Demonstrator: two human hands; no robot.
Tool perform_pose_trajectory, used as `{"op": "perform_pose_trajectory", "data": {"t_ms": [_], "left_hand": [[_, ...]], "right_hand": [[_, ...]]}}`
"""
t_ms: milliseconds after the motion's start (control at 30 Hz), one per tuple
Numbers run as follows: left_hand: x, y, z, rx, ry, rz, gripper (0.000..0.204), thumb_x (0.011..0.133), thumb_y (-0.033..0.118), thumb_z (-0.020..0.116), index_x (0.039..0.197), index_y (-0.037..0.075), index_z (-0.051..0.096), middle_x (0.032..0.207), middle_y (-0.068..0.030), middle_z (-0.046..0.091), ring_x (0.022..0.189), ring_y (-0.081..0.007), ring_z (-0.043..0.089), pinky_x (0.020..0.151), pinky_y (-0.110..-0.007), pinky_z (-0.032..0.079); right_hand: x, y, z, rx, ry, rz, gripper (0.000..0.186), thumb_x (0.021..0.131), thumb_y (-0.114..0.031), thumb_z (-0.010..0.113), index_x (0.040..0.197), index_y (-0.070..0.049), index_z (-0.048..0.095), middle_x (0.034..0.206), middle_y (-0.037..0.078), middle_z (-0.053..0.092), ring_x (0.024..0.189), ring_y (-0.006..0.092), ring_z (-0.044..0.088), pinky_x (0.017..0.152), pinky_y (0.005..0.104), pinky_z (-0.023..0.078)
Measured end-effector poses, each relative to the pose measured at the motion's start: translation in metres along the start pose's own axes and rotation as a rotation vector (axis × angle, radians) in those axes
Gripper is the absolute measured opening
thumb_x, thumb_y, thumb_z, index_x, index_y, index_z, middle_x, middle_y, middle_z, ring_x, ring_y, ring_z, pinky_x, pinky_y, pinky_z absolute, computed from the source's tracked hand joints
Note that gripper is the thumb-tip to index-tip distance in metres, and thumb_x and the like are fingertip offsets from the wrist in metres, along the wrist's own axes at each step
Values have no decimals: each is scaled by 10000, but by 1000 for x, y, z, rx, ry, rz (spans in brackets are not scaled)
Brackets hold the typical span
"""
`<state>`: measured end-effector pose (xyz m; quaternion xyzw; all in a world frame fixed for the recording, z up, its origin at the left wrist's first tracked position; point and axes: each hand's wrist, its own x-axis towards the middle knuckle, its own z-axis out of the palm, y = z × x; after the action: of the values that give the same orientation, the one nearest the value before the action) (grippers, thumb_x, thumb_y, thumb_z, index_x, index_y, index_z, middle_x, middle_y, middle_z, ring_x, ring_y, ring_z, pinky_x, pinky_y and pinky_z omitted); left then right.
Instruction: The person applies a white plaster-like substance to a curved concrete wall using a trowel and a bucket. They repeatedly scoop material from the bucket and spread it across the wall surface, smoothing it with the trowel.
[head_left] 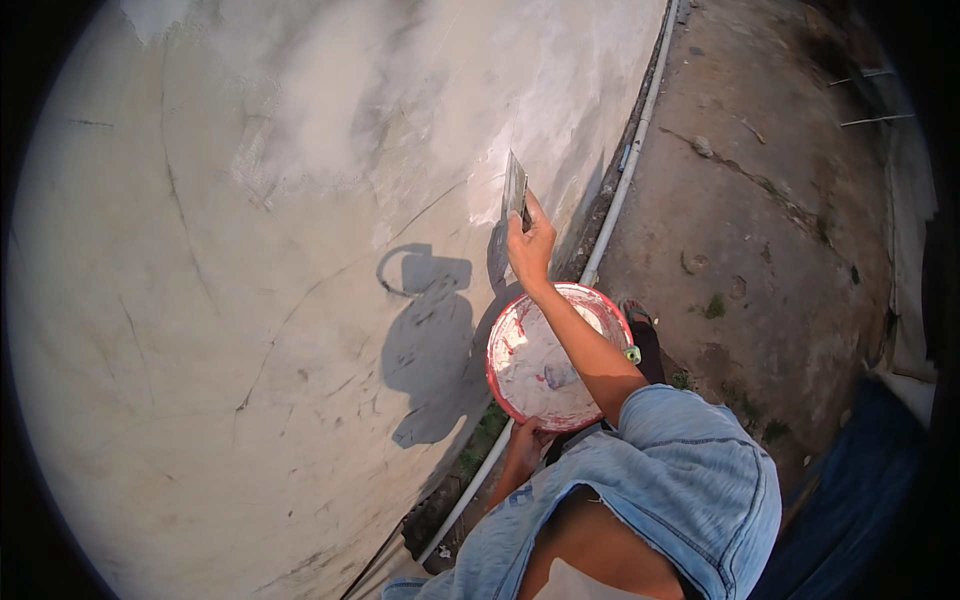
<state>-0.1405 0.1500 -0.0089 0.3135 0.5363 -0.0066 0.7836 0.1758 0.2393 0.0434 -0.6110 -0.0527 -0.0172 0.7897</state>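
Note:
My right hand (530, 242) grips a flat metal trowel (514, 180), its blade held against or very near the pale plastered wall (300, 280), beside a whiter patch of fresh coating. My left hand (528, 436) is closed on the rim of a red round bucket (508, 398), which is coated inside with white paste (548, 375). My right forearm passes over the bucket and hides part of it. The trowel and my arm cast dark shadows on the wall.
A white pipe (633, 150) runs along the wall's base. The concrete ground (750, 250) on the right has cracks, small stones and weeds (714, 306). My sandaled foot (637, 312) shows beside the bucket. Dark blue fabric (850, 490) lies at the lower right.

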Motion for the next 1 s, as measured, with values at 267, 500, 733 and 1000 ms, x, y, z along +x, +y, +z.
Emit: {"op": "perform_pose_trajectory", "data": {"t_ms": [267, 500, 733, 1000], "left_hand": [[-8, -1, 0, 3, -33, -14, 528, 809, -13, 470, 1327, -78, 386, 1280, -224, 543, 1143, -349, 591, 986, -478, 509], [1, -6, -7, -76, -45, -3, 490, 838, -6, 479, 1325, -19, 423, 1198, -168, 613, 1001, -275, 663, 872, -403, 574], [-1, -7, -8, -103, -82, 29, 524, 815, -21, 475, 1335, -7, 409, 1213, -178, 603, 1015, -293, 660, 883, -414, 574], [-1, -12, -10, -170, -36, 0, 538, 790, -40, 475, 1323, -8, 405, 1209, -183, 601, 1034, -303, 655, 897, -431, 571]], "right_hand": [[-75, -101, -8, 25, -348, -368, 481, 827, 43, 522, 1291, -65, 590, 1225, 170, 646, 1132, 302, 636, 894, 343, 523], [116, -126, -15, -15, 152, -364, 380, 916, -47, 501, 1277, 31, 588, 755, 1, 585, 620, 55, 456, 563, 236, 406], [249, -165, -4, -40, 213, -476, 446, 830, -108, 488, 1245, -70, 646, 767, 40, 650, 614, 84, 504, 608, 267, 453], [151, -189, 8, -109, -15, -542, 519, 784, 13, 493, 1265, -113, 641, 1008, 128, 713, 659, 143, 614, 622, 264, 484]]}}
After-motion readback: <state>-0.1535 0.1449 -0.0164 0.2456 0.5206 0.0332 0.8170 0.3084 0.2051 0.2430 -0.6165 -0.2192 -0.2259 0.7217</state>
